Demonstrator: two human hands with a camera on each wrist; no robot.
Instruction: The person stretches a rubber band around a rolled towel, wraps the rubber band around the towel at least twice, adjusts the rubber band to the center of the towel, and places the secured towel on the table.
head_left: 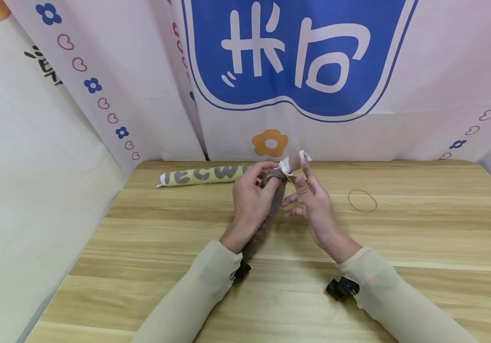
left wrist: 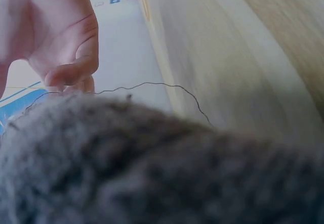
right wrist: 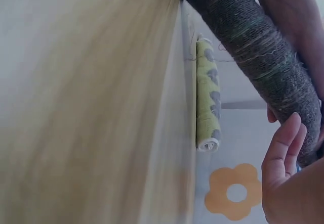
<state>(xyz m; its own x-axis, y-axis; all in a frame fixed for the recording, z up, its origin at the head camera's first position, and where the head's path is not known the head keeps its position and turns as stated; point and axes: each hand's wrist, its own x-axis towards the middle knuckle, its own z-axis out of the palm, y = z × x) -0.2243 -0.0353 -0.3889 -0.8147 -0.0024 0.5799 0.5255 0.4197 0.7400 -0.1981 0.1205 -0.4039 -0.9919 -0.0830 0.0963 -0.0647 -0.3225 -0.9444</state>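
Note:
A grey-brown rolled towel (head_left: 265,226) slants up from the table, its white-edged end (head_left: 295,162) bent over at the top. My left hand (head_left: 249,200) grips this roll just below that end, thumb across it. At the far side, my right hand (head_left: 317,209) has its thumb and forefinger at the white-edged end, where a thin yellow rubber band (head_left: 289,178) shows between them; its other fingers are loosely bent. In the right wrist view the towel roll (right wrist: 248,42) runs diagonally past the right fingers (right wrist: 281,145). Blurred grey pile (left wrist: 152,168) fills the left wrist view's lower half.
A yellow rolled towel (head_left: 204,176) with grey lettering lies at the table's back, left of my hands. One loose rubber band (head_left: 362,201) lies on the wooden table (head_left: 421,238) to the right. A printed white curtain (head_left: 335,138) hangs behind the back edge.

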